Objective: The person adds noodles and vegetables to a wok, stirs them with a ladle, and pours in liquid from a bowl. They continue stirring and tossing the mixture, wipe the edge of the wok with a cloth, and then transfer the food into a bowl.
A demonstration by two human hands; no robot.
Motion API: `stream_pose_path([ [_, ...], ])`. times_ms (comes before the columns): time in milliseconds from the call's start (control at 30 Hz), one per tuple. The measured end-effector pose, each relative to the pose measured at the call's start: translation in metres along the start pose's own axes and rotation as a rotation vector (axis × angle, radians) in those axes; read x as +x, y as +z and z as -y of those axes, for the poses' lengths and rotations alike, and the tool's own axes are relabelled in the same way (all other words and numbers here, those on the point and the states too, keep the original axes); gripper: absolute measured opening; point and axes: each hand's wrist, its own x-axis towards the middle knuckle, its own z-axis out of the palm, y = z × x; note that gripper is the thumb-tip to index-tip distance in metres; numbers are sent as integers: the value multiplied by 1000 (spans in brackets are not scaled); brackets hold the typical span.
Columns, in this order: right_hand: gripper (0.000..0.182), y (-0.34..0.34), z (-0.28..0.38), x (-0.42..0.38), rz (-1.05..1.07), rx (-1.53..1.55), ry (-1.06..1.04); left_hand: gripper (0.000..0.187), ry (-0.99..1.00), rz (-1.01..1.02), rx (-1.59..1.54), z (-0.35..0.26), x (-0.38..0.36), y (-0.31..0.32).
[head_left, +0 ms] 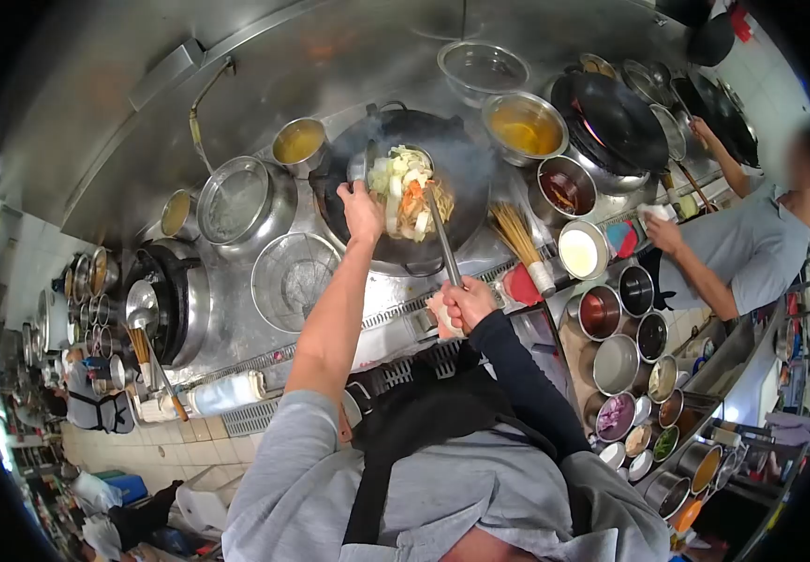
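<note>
My left hand (361,212) reaches over the wok (472,211), fingers closed on the edge of a small metal bowl (358,167), tilted at the left of the food. Chopped cabbage, orange carrot pieces and brownish strips make up the mixed food (412,195) in the wok. My right hand (469,304) is wrapped round the handle of a long metal ladle (445,242), whose far end meets the food and is partly hidden by it. Faint steam rises from the wok.
A wire strainer (294,281) lies left of my forearm. A bamboo brush (517,236) rests right of the wok, near pots of yellow liquid (525,129) and dark red sauce (566,184). Another person (751,239) works at the right beside a second wok (616,120). Ingredient pots (616,363) stand lower right.
</note>
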Motion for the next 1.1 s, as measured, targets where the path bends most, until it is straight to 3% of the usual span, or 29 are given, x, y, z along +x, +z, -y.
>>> stream_pose_path([
  [167,10,-43,16,-9,-39,-250,-60,26,10,3,38,-3,2,8],
  [200,13,-54,13,-4,-78,-479,-136,25,-16,-14,51,-7,2,7],
  [300,18,-81,-10,17,-267,-997,-802,26,-92,25,9,-9,2,11],
  [333,22,-91,-1,17,-206,-952,-541,26,-118,48,-22,-9,3,14],
  [433,22,-111,1,26,-233,-1086,-588,25,-6,-84,121,-16,-3,13],
  [467,23,-113,-5,28,-317,-1162,-578,24,-52,-93,104,-20,-4,12],
  [567,24,-112,27,19,-172,-1120,-368,23,-15,-19,88,-20,-5,12],
  [700,29,-129,10,35,-209,-1247,-482,19,-109,-129,94,-27,-10,6],
  [800,32,-126,25,31,-165,-1202,-516,17,-117,-98,-35,-4,-13,6],
  [833,33,-125,23,31,-181,-1212,-520,17,-109,-112,-34,-22,-15,-7],
  [867,34,-124,21,32,-200,-1224,-528,16,-250,-140,-180,-42,-22,-19],
  [967,34,-112,20,37,-267,-1274,-551,15,-480,-216,-760,-13,-34,-39],
  [1100,34,-77,46,63,-318,-1336,-606,19,-572,-348,-1237,28,-85,-92],
])
